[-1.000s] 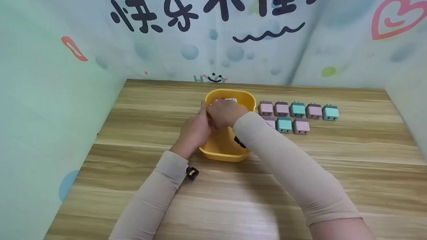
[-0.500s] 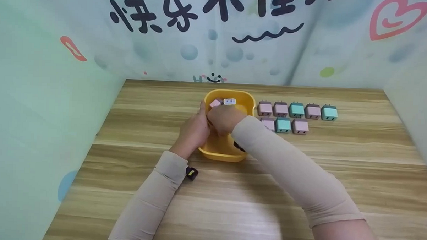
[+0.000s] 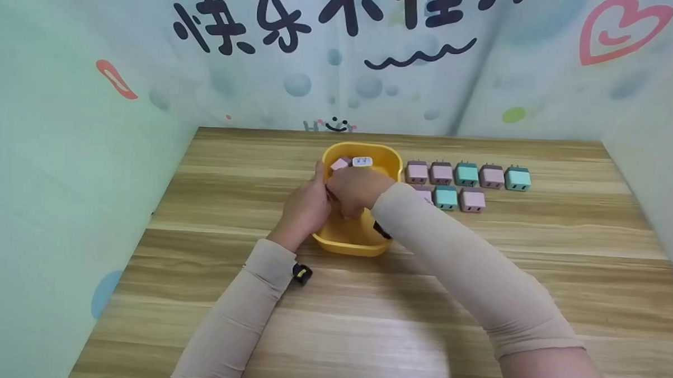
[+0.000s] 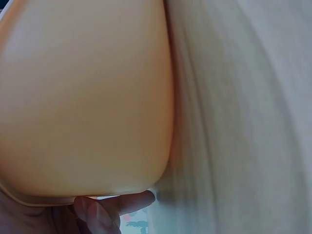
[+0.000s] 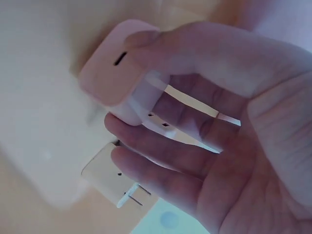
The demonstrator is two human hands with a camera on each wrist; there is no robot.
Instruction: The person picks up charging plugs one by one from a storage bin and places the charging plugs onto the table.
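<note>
A yellow plastic basket (image 3: 352,249) stands on the table in the head view. My left hand (image 3: 307,206) grips its left side; in the left wrist view, fingertips (image 4: 100,214) show at the basket's rim (image 4: 41,199). Reaching inside, my right hand (image 3: 359,187) pinches a pink charger plug (image 5: 109,70), its thumb on the slotted face in the right wrist view. From the head, the hand hides that plug. A white charger plug (image 3: 362,162) and another pink plug (image 3: 339,164) lie at the basket's far end. A pale plug with two prongs (image 5: 102,170) sits below my fingers.
Right of the basket, pink and turquoise charger plugs stand in two rows, including a turquoise plug (image 3: 517,178) at the far row's right end and a pink plug (image 3: 472,200) in the near row. My right forearm partly covers the near row. A printed cloth backdrop (image 3: 250,91) rises behind the table.
My right hand has drawn back slightly toward me inside the basket, uncovering the white plug and a pink plug at the far end. My left hand keeps its hold.
</note>
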